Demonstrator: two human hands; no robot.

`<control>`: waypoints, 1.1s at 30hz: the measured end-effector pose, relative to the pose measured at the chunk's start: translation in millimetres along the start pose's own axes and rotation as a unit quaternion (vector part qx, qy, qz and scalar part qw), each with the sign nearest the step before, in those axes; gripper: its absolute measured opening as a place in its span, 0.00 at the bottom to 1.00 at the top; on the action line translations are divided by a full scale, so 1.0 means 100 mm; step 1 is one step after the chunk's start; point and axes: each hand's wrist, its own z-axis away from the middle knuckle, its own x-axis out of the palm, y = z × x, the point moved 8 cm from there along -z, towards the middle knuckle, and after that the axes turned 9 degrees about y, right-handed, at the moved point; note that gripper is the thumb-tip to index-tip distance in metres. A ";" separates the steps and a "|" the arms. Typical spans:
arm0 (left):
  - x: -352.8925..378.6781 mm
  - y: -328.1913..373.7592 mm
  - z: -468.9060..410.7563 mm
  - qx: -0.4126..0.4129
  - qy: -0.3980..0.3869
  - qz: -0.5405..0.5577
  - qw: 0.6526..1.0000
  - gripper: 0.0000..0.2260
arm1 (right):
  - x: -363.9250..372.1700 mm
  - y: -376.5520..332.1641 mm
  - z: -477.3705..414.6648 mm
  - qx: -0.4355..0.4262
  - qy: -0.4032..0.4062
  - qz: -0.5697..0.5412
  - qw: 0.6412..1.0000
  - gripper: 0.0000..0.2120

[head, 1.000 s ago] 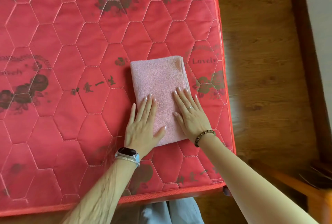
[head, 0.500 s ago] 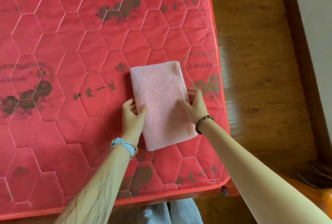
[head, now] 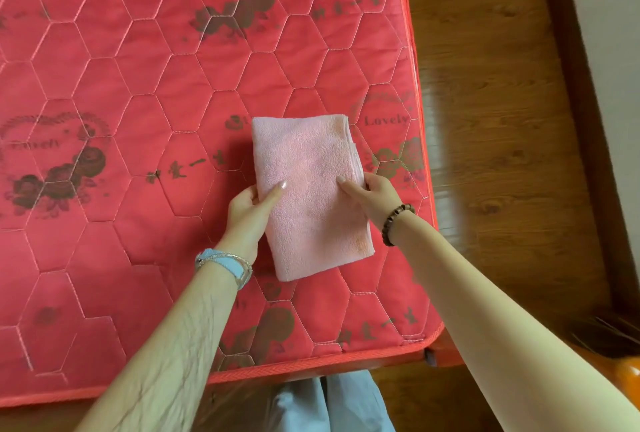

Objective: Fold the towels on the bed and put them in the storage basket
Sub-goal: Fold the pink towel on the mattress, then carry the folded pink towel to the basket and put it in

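A folded pink towel (head: 311, 189) is held over the red quilted mattress (head: 138, 120), near its right edge. My left hand (head: 251, 212) grips the towel's left side, thumb on top and fingers underneath. My right hand (head: 372, 196) pinches the right side the same way. The towel's near end looks raised off the mattress, with a shadow under it. The storage basket is not clearly in view.
The mattress ends at a red piped edge (head: 311, 367) close to my body and at the right side. A wooden floor (head: 502, 154) runs along the right. An orange object with dark strands (head: 620, 352) sits at the lower right corner.
My hands went from lying flat on the towel to gripping its two sides. The towel has come up off the mattress at its near end.
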 end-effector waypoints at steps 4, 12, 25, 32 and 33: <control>-0.13 0.19 0.27 0.011 -0.004 0.030 0.999 0.10 | -0.06 -0.16 0.20 -0.020 -0.015 -0.029 0.999 0.18; -0.45 0.96 0.89 0.050 0.034 0.060 0.996 0.07 | -0.19 -1.00 0.81 -0.068 -0.007 -0.054 0.996 0.15; -1.28 2.59 2.30 0.159 0.074 0.080 0.981 0.12 | -0.41 -2.81 2.20 -0.183 -0.015 -0.060 0.981 0.10; -1.70 3.17 3.25 0.204 0.084 0.086 0.972 0.21 | -0.61 -3.48 3.02 -0.243 -0.011 -0.071 0.967 0.15; -1.76 3.27 3.39 0.217 0.083 0.084 0.969 0.22 | -0.65 -3.59 3.15 -0.256 -0.015 -0.076 0.963 0.16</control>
